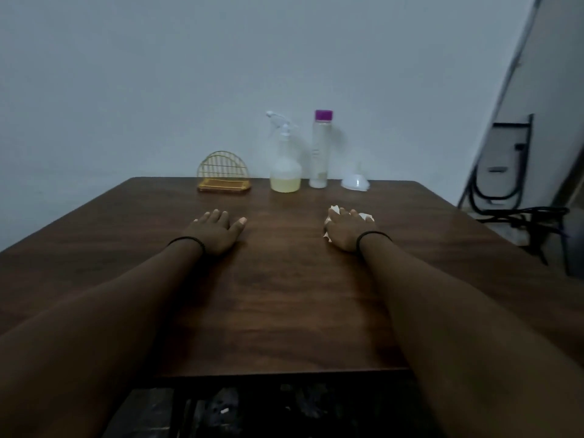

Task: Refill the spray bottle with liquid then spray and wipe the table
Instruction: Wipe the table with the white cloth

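A clear spray bottle [284,159] with a white trigger head stands at the far edge of the dark wooden table [284,295], with pale yellow liquid in its bottom. To its right stands a tall clear bottle [319,150] with a purple cap. A white funnel [355,182] lies upside down further right. My left hand [215,230] rests flat on the table, palm down, fingers apart, holding nothing. My right hand [346,229] lies palm down on a crumpled white tissue [368,215], which shows at my fingertips and beside my thumb.
A gold wire napkin holder [223,173] stands at the far edge, left of the spray bottle. A plain wall rises right behind the table. To the right stand a leaning white panel [537,90] and black cables [518,213] on a dark frame.
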